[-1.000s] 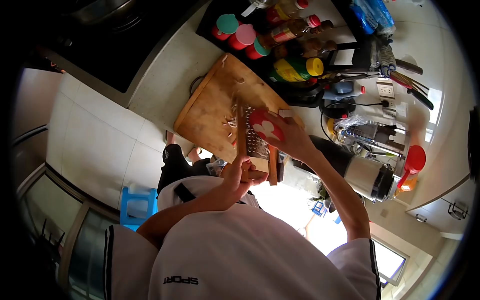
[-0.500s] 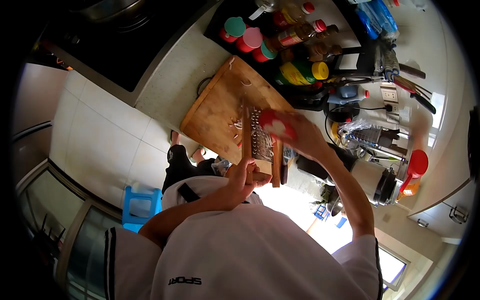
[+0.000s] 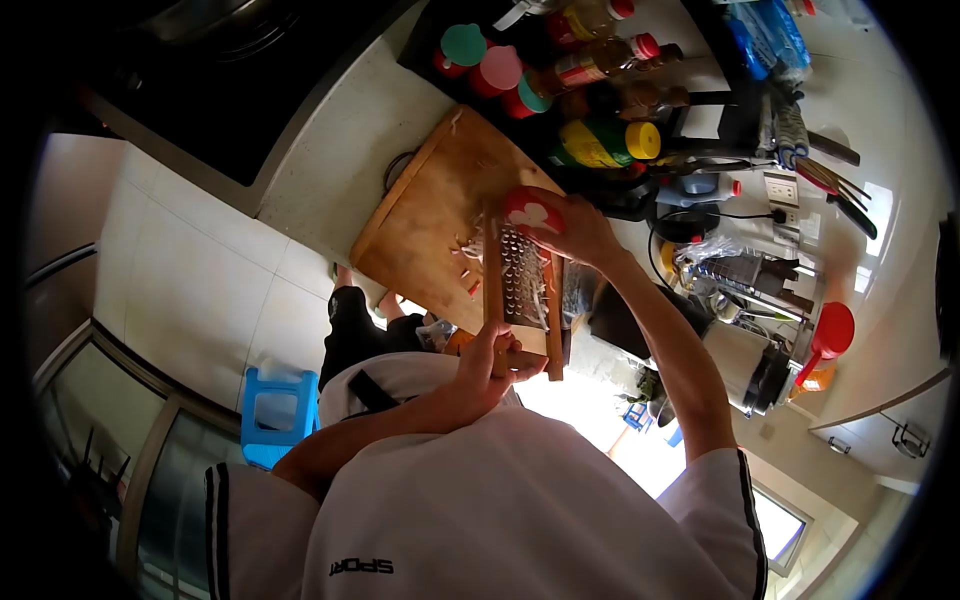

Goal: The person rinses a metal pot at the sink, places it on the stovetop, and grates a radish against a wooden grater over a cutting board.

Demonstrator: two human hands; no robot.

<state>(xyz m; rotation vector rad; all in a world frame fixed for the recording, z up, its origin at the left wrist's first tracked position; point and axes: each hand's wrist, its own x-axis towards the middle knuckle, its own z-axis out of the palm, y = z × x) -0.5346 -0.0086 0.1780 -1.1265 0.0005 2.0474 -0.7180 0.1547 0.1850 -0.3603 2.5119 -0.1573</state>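
My left hand (image 3: 487,362) grips the near end of a wooden-framed grater (image 3: 523,285), which is tilted over the wooden cutting board (image 3: 410,235). At the grater's far end, my right hand (image 3: 580,232) holds a red object with a white pattern (image 3: 535,210) against the metal surface. What lies under the red object is hidden. Pale shreds (image 3: 468,247) lie on the board to the left of the grater, and more cling to its holes.
Beyond the board stand bottles (image 3: 598,143) and lidded jars (image 3: 498,70). A stove (image 3: 190,100) is at the upper left. A dish rack (image 3: 750,275) and a large pot (image 3: 735,355) are to the right. A blue stool (image 3: 278,410) stands on the floor.
My right hand has moved with the red object, first away to the right and now back to the grater's far end. My left hand keeps its hold.
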